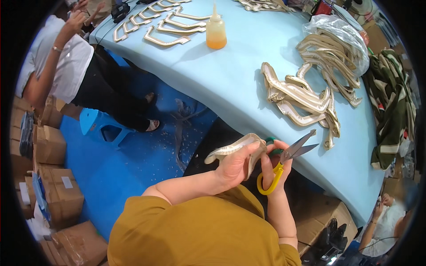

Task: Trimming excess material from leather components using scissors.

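A long table under a pale blue cloth (235,80) spreads across the upper right, and a bright blue floor (102,173) dotted with small pale scraps lies to its left. Brown cardboard boxes (62,195) stack along the left rim. A person in a white top (69,62) and black trousers stands at the table's far left, near a blue plastic stool (92,120). Dark green cloth with pale bands (388,106) hangs by the table's right end. On the cloth, beige curved strips with whitish inner faces lie in a loose heap (306,99); more strips are laid out in rows at the far end, just beside a squeeze bottle of amber liquid (216,36) with a pointed nozzle.

Nearest, just off the table's front edge, are two bare hands. The left hand (235,167) is closed in a pinch, thumb on top, holding one bent beige strip with a whitish inner face (233,148); its underlying fingers are mostly hidden. The right hand (286,168) curls around scissors with yellow and green handles (288,155), a finger through the yellow loop. The blades stand parted, pointing up and right, clear of the held strip. Whether the right fingertips touch the strip, I cannot tell.
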Available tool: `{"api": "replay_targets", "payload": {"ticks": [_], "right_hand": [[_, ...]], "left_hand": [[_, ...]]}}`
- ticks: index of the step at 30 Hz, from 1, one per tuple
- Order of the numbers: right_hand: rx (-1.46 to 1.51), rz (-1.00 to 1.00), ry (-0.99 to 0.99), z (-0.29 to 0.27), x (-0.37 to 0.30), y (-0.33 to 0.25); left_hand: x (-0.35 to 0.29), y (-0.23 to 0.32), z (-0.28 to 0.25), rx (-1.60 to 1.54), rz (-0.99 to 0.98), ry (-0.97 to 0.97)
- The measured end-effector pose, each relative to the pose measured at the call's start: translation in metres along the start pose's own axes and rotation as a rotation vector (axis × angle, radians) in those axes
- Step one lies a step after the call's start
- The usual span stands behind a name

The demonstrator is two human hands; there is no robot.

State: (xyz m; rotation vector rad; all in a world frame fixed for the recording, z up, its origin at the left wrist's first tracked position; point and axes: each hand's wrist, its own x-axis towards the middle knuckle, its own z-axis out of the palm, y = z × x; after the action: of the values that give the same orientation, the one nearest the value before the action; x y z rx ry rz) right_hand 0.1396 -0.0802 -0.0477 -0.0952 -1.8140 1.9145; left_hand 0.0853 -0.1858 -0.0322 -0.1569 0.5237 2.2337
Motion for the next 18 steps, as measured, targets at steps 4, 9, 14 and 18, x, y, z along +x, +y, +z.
{"api": "replay_targets", "payload": {"ticks": [4, 9, 14, 18], "right_hand": [[-0.131, 0.071, -0.030, -0.007, 0.005, 0.009], [0.072, 0.135, -0.084, -0.009, 0.018, -0.012], [0.046, 0.335, -0.189, -0.035, 0.030, -0.036], [0.149, 0.459, -0.309, -0.042, 0.033, -0.046]], "left_hand": [[0.002, -0.004, -0.008, 0.017, 0.074, -0.019], [-0.004, 0.007, -0.006, 0.269, -0.011, -0.059], [-0.038, 0.048, -0.016, 1.191, -0.394, -0.287], [-0.023, 0.061, 0.003, 1.606, 0.775, -0.270]]}}
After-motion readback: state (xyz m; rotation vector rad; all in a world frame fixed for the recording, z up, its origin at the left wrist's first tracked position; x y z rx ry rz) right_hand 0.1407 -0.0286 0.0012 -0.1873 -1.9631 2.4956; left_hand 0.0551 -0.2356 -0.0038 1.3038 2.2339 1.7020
